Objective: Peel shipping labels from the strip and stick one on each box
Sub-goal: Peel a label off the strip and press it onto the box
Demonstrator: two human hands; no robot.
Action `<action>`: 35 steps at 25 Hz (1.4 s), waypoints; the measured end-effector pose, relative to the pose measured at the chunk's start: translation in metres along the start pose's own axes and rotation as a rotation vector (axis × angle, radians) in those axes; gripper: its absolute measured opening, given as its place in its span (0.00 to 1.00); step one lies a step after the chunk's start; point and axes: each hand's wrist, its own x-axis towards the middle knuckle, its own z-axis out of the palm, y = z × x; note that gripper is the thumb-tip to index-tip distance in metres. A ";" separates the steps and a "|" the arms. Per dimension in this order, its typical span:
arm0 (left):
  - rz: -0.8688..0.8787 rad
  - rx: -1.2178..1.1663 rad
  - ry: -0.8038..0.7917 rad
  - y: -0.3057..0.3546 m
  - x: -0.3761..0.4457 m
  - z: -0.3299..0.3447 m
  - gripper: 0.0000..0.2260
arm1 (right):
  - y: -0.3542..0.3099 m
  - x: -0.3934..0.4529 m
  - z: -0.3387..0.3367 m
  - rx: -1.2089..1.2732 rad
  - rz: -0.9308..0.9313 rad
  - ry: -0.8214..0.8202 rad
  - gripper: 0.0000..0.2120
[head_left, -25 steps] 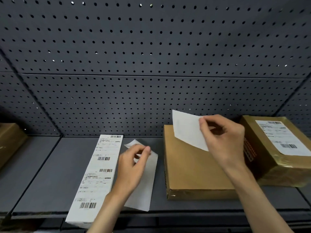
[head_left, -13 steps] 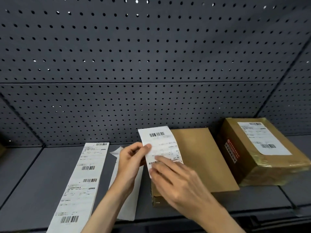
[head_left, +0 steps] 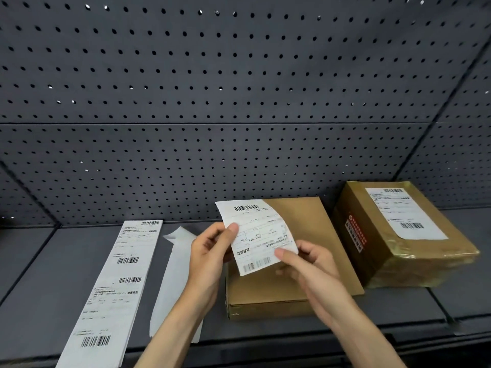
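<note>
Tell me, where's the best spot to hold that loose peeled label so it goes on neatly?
Probably by its side edges, as now: the left hand pinches the left edge and the right hand the lower right corner of the label. It's thin, curling paper hanging over the plain box, so two-sided support keeps it taut.

We saw a matt white paper label; a plain brown cardboard box, dull; a brown box wrapped in glossy tape; a matt grey perforated metal panel.
</note>
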 end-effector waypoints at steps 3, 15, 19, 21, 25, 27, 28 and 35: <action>0.024 0.133 -0.051 -0.006 -0.009 0.003 0.11 | -0.010 0.005 -0.007 0.071 -0.072 0.196 0.06; 0.252 0.450 -0.168 0.024 0.009 0.012 0.09 | -0.088 0.034 -0.057 -0.622 -0.254 -0.243 0.06; 0.174 0.523 -0.305 0.021 0.014 0.038 0.05 | -0.091 0.044 -0.056 -0.694 -0.372 -0.341 0.06; 0.167 0.515 -0.273 0.017 0.015 0.042 0.08 | -0.091 0.046 -0.054 -0.661 -0.401 -0.293 0.09; 0.113 0.325 -0.111 0.007 0.016 0.042 0.05 | -0.078 0.044 -0.060 -0.330 -0.390 0.056 0.15; 0.039 0.184 -0.007 0.001 0.018 0.040 0.02 | -0.060 0.041 -0.065 -0.213 -0.258 0.131 0.15; 0.009 0.143 0.033 -0.002 0.019 0.039 0.02 | -0.050 0.039 -0.067 -0.226 -0.209 0.119 0.13; 0.019 0.243 0.098 -0.011 0.026 0.034 0.06 | -0.023 0.043 -0.064 -0.253 -0.163 0.212 0.04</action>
